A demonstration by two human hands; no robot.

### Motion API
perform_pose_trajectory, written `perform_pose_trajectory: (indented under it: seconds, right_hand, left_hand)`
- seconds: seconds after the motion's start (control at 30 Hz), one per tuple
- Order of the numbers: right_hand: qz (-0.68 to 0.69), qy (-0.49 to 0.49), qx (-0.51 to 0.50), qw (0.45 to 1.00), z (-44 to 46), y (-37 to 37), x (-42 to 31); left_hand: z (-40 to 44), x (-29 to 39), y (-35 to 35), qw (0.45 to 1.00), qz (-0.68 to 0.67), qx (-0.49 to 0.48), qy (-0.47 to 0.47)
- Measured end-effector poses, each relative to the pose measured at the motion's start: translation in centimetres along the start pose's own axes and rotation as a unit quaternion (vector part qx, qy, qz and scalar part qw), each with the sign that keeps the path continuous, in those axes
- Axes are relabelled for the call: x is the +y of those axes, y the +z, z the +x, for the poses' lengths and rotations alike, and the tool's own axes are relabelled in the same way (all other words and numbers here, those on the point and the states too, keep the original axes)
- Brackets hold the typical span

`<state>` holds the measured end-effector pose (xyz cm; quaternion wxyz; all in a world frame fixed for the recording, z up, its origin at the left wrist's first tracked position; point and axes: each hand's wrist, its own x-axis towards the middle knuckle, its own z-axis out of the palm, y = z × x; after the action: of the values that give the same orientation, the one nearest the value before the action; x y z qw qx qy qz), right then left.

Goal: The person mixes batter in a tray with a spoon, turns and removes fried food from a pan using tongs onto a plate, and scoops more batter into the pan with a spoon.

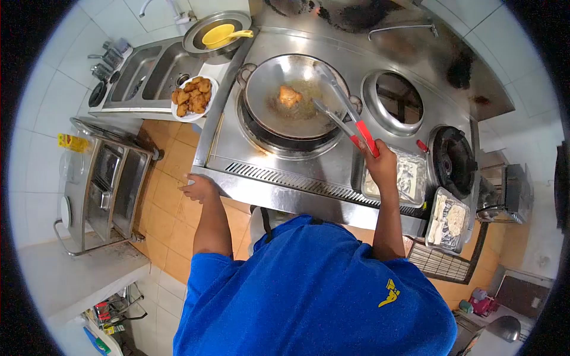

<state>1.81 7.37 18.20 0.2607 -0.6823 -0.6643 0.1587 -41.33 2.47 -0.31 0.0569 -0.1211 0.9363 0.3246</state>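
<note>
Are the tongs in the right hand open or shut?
Open: the two metal arms of the tongs spread apart over the wok.

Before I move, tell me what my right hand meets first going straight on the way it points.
Beyond the tongs it holds, the right hand would probably meet the wok's near right rim, or pass above it; height is unclear from this view.

The head-worn camera is looking forward and steeply down over the blue shirt (309, 291). It is facing the steel tabletop (332, 172), holding the left hand (200, 187) and right hand (381, 168) at close range. Its wide, dark-rimmed round field is also covering the sinks (169, 71) and floor (169, 207) off to one side.
</note>
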Motion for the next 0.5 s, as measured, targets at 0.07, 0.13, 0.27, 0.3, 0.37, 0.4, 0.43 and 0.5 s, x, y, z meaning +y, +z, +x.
perform_pose_trajectory:
  seconds: [0.07,0.13,0.27,0.3,0.37,0.4,0.43,0.5]
  right_hand:
    - [-0.01,0.015,-0.011,1.0,0.8,0.0,-0.2]
    - [-0.032,0.008,-0.008,0.999,1.6,-0.4,-0.7]
    - [-0.068,0.019,-0.008,0.997,2.9,-0.2,-1.2]
    - [-0.063,0.02,-0.011,0.998,3.1,0.0,-1.1]
    - [-0.053,0.016,-0.016,0.998,3.8,0.8,-0.7]
    - [-0.046,0.002,-0.013,0.999,4.0,1.1,-0.6]
    - [-0.048,0.02,-0.027,0.998,4.1,1.2,-0.5]
    - [-0.052,0.057,-0.052,0.996,4.3,1.4,-0.7]
  left_hand:
    - [-0.2,0.1,-0.3,1.0,-0.008,0.002,0.003]
    - [-0.4,0.2,-0.3,1.0,-0.011,0.007,0.005]
    - [0.3,-0.1,0.5,1.0,-0.001,0.017,0.003]
    - [0.3,-0.2,0.5,1.0,0.004,0.019,0.001]
    - [0.4,-0.5,0.6,1.0,0.018,0.019,0.003]
    - [0.4,-0.3,0.6,1.0,0.024,0.019,0.004]
    - [0.3,-0.3,0.5,0.999,0.024,0.021,0.001]
    - [0.1,0.0,0.3,0.999,0.023,0.025,-0.001]
